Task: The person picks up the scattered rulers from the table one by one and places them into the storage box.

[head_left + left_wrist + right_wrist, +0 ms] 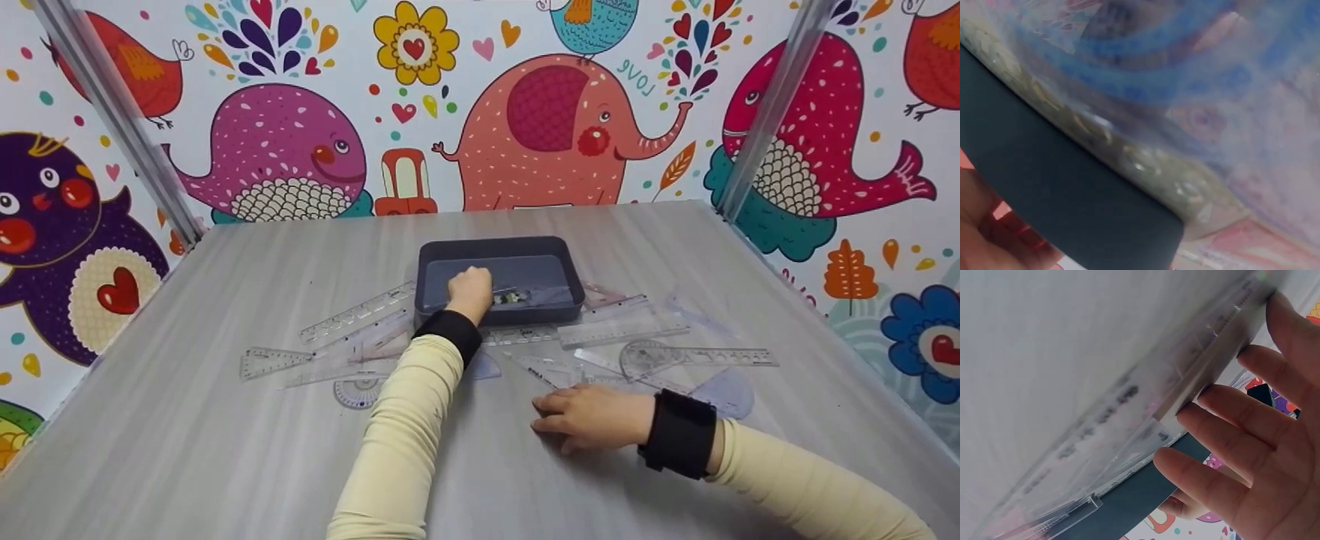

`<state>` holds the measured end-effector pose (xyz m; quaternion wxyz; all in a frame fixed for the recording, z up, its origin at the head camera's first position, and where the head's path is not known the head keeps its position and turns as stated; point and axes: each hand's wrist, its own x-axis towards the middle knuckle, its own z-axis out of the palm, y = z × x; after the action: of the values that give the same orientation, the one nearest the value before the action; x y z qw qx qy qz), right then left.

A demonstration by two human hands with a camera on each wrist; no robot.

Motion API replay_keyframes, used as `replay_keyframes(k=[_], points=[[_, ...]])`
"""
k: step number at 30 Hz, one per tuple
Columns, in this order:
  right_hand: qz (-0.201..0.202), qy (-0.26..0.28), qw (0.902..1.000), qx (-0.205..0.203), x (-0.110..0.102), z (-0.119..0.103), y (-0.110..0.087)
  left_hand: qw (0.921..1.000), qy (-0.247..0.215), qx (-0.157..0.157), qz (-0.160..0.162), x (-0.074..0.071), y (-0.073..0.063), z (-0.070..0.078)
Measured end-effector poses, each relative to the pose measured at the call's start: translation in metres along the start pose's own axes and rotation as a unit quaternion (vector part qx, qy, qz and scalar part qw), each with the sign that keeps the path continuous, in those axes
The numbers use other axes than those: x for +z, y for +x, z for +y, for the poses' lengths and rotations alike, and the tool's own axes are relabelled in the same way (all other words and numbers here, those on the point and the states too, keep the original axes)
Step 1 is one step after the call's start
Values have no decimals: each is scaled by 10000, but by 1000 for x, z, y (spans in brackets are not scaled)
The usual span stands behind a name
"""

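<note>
At the grey box (499, 251), my left hand (471, 291) is over the near left part of its inside, fingers curled. I cannot tell if it grips anything. Beside it in the box lies a clear piece (511, 297) with a small coloured print. The left wrist view shows part of the left hand (1002, 239) beyond the dark box wall (1072, 174). Fingers spread and nearly straight, my right hand (596, 417) is low over the table at the near edge of the clear rulers and set squares (540, 371). Its palm and fingers (1230, 439) show bare in the right wrist view.
Left of the box lie a long ruler (356, 311), a small triangular piece (274, 362) and a round-edged protractor (358, 392). On the right are a ruler with a round end (697, 355), another clear ruler (622, 330) and a bluish protractor (727, 391). Printed walls (420, 112) border the table.
</note>
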<state>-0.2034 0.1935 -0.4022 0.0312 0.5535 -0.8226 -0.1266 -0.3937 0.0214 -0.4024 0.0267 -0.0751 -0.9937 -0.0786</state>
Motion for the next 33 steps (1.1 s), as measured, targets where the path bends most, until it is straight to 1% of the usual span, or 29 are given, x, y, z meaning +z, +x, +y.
replay_keyframes(k=[1, 2, 5, 8, 10, 12, 14, 15, 17, 19, 20, 21, 23, 25, 26, 28, 29, 31, 33], points=[[2, -2, 10000, -5, 0, 0, 0, 10000, -45, 9, -18, -4, -5, 0], [10, 7, 10000, -12, 0, 0, 1, 9999, -89, -2, -81, -7, -7, -1], [35, 36, 10000, -56, 0, 0, 1, 9995, -150, 98, -242, -15, -15, -3], [62, 50, 9999, -109, 0, 1, 2, 9986, -91, 421, -312, -24, -20, -4], [92, 119, 9998, -144, 0, 3, 2, 9966, -201, 710, -357, -36, -27, -2], [134, 361, 9991, -148, 1, 6, 0, 9938, -365, 989, -351, -47, -35, -3], [253, 686, 9973, -88, 3, 10, -2, 9907, -527, 1202, -370, -57, -46, -6], [378, 869, 9955, -24, 5, 13, -3, 9894, -577, 1270, -405, -61, -53, -9], [702, 1174, 9904, 206, 9, 19, -6, 9881, -502, 1347, -542, -65, -67, -20], [1027, 1331, 9843, 530, 12, 27, -9, 9875, -378, 1317, -781, -67, -81, -35], [1116, 1393, 9812, 731, 13, 32, -10, 9870, -329, 1284, -904, -68, -88, -43], [1124, 1460, 9782, 963, 14, 36, -12, 9866, -329, 1228, -1021, -68, -94, -51], [866, 1691, 9711, 1442, 14, 43, -15, 9863, -388, 1073, -1193, -70, -104, -67], [415, 1945, 9623, 1854, 14, 48, -17, 9868, -522, 885, -1256, -72, -110, -81], [221, 2023, 9587, 1985, 14, 50, -17, 9872, -608, 750, -1268, -73, -112, -88], [-55, 2185, 9518, 2150, 14, 53, -18, 9879, -685, 490, -1299, -73, -114, -99], [-99, 2218, 9505, 2173, 15, 54, -18, 9884, -663, 390, -1308, -73, -115, -103], [-72, 2204, 9508, 2174, 16, 56, -17, 9883, -592, 148, -1401, -70, -115, -109], [28, 2118, 9517, 2223, 17, 59, -15, 9880, -496, 1, -1465, -67, -115, -113]])
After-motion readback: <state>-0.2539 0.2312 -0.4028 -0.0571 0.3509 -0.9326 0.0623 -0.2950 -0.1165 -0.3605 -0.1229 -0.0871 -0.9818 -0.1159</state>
